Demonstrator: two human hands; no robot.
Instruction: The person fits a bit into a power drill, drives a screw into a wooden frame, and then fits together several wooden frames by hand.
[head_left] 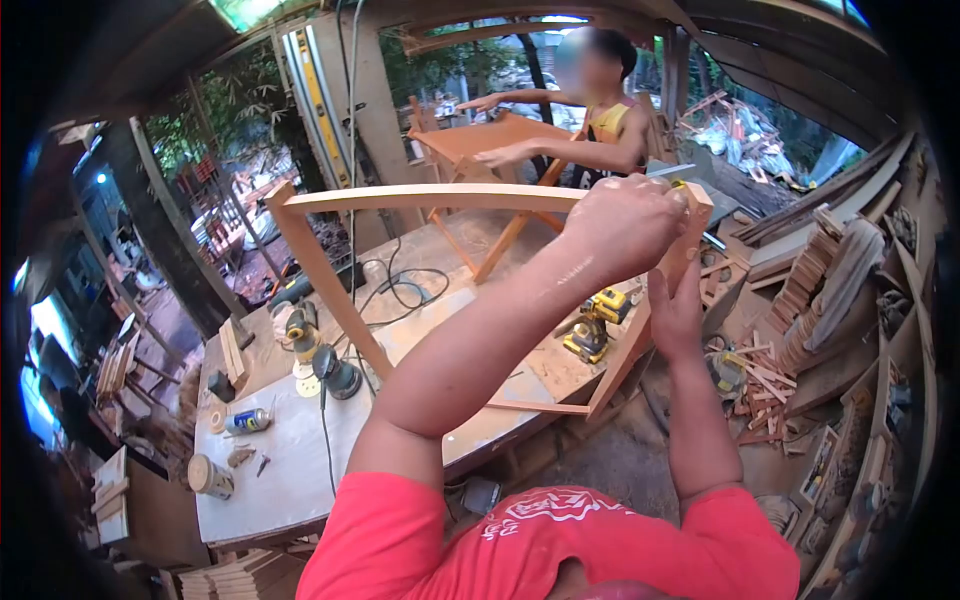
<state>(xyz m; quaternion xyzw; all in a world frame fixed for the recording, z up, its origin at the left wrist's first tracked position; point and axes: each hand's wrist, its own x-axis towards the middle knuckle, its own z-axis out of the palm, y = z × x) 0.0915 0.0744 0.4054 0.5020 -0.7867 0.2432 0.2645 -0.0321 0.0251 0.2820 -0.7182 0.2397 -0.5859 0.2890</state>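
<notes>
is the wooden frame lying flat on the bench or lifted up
Lifted and tilted: the pale wooden frame stands on edge on the workbench, left hand gripping its top corner, right hand on its side rail.
</notes>
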